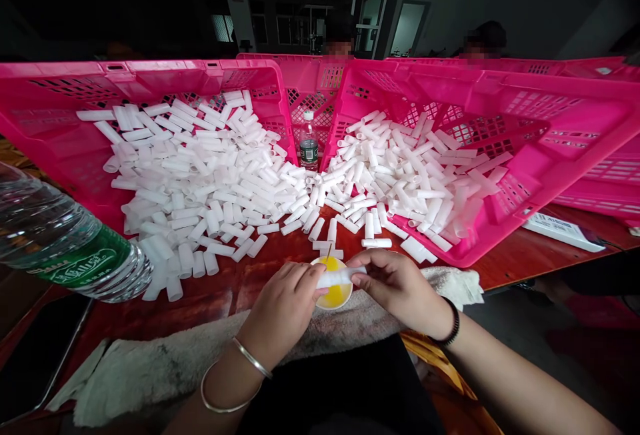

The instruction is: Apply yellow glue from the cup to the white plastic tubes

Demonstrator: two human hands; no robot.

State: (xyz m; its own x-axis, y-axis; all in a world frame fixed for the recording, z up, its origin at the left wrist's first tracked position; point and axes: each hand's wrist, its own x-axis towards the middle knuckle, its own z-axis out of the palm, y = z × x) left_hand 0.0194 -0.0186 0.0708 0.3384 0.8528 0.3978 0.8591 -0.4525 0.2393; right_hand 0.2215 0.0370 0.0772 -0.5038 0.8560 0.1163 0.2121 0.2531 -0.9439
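Observation:
A short white plastic tube [342,278] lies level between my hands. My left hand [290,305] grips its left end with thumb and fingers. At the other end, the thumb and fingertips of my right hand [400,288] pinch it. Right below the tube stands a small white bowl [345,301] with something bright yellow [332,297] in it. A thin stick [329,253] rises from the bowl's far side; its lower end is hidden. Many similar white tubes [215,175] are heaped beyond my hands, some lying close to the bowl.
Pink crates [560,115] lie tipped towards me with tubes spilling out. A large water bottle [75,241] leans in at left, near a dark phone-like slab [40,355]. A small bottle [309,141] stands between crates. A rolled towel [165,361] lines the table edge. Two people sit beyond.

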